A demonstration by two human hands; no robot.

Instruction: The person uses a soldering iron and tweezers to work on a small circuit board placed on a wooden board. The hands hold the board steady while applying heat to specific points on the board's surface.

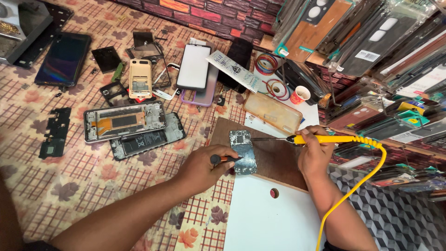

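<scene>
A small phone circuit board [243,151] lies on a brown wooden board [274,160]. My left hand [204,165] grips a thin tool with a black and orange handle [222,159], its tip resting on the circuit board's left side. My right hand [315,151] holds a yellow soldering iron [325,139]. The iron's metal tip points left and reaches the circuit board's upper right edge. A coiled yellow cord [357,186] runs from the iron down past my right forearm.
Opened phone frames [124,121], a battery-fitted back [146,141], dark screens [63,58], a clear case [272,113], solder wire spools [266,64] and a small red cup [300,94] lie on the patterned cloth. A white board [265,218] lies near me. Racks of packaged phone covers [381,46] fill the right.
</scene>
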